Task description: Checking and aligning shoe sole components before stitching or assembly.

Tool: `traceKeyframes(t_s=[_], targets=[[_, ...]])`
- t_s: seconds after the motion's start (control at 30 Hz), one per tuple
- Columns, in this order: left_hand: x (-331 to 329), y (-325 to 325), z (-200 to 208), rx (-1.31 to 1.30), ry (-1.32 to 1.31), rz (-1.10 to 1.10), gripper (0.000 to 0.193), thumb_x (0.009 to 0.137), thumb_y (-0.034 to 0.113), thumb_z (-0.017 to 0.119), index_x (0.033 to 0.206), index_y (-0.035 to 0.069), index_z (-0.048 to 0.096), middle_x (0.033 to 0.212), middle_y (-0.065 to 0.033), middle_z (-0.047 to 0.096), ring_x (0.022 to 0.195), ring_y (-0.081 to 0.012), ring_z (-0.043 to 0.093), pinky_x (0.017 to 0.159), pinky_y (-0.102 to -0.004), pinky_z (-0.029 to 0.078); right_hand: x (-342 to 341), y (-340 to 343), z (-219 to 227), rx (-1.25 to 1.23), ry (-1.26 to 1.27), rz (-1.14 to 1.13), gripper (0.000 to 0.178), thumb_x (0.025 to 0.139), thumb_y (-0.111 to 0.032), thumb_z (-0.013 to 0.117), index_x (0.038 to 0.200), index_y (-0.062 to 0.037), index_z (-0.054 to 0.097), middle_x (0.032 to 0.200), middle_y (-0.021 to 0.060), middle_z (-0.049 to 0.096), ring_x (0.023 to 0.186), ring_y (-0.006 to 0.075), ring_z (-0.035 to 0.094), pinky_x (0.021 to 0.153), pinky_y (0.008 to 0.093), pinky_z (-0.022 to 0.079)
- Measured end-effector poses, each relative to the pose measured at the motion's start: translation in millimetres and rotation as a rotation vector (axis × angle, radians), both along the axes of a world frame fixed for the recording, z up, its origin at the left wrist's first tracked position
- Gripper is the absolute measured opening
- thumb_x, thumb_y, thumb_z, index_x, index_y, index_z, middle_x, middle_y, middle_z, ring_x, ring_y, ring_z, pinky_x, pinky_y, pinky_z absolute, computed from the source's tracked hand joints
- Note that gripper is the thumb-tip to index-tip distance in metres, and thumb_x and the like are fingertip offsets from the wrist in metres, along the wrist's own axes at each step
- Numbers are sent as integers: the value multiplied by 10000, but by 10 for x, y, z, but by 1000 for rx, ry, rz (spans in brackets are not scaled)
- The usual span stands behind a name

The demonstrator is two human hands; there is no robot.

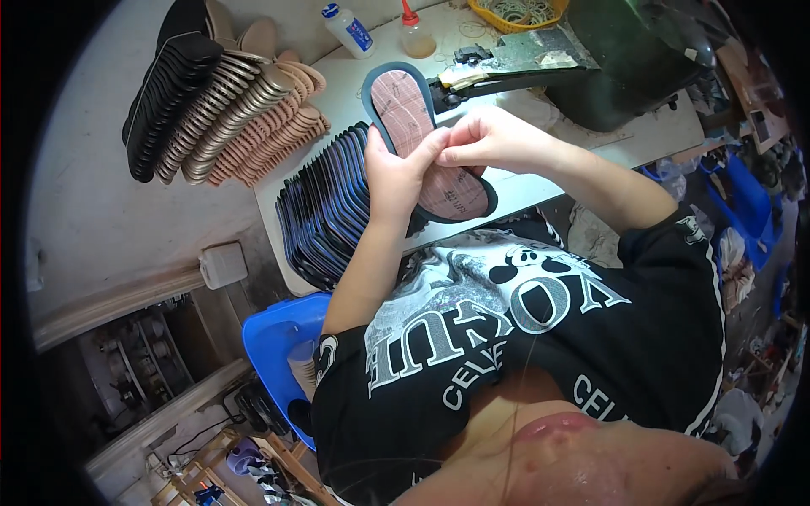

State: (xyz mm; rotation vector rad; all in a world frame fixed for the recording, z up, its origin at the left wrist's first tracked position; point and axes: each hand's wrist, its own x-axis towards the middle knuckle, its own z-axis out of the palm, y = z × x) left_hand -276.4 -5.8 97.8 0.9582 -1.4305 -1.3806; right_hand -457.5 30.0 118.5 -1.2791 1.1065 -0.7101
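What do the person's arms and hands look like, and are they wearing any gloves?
No gloves! The left hand and right hand are bare, with no watch visible on either wrist. Both forearms are uncovered too. Higher up are short black fabric sleeves, each with a white printed marking near its hem.

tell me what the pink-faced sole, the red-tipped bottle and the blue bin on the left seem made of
Sole: perhaps rubber or foam; matte dark rim around a thin-looking printed pink face.
Bottle: likely plastic, translucent; amber contents show through.
Bin: probably moulded plastic; smooth, evenly blue walls.
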Motion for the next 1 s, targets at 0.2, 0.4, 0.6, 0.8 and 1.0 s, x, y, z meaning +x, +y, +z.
traceKeyframes(t_s=[0.2, 0.4, 0.6, 0.8, 1.0], targets=[[-223, -303, 154, 260, 337, 52, 383, 788, 78, 707, 1101, -26, 512, 1004, -93, 618, 852, -159, 619, 793, -284, 502, -5, 195, -114, 17, -242, -43, 324, 874, -223, 651, 1099, 8, 635, 969, 11, 651, 873, 75, 561, 806, 257, 460], [-395, -968, -238, -107, -103, 20, 316, 747, 171, 747, 938, -54, 636, 989, -98, 610, 858, -179, 612, 762, -294, 490, 47, 349, -431, 77, -621, -445, 300, 895, -211, 627, 1073, 30, 631, 962, 46, 658, 864, 87, 587, 783, 246, 465], [-688, -1046, -157, -18, -97, -22, 347, 760, 202, 741, 946, -66, 622, 976, -96, 591, 867, -172, 608, 729, -287, 494, -142, 246, -311, 75, -628, -511, 288, 897, -204, 623, 1062, 32, 631, 966, 47, 661, 850, 76, 591, 779, 231, 470], [-791, -1116, -15, 238, 14, -102, 282, 816, 152, 693, 989, -45, 588, 927, -93, 639, 759, -129, 621, 686, -248, 499, -206, 228, -303, 188, -675, -441, 314, 897, -198, 617, 1089, 50, 608, 1004, 92, 661, 846, 135, 641, 744, 249, 518], [-806, -1271, -14, 228, -111, -141, 354, 815, 219, 695, 989, -78, 608, 815, -94, 665, 698, -139, 623, 666, -274, 504, -65, 233, -272, 227, -734, -449, 264, 933, -170, 560, 1072, 49, 609, 974, 129, 663, 798, 186, 673, 670, 260, 550]])
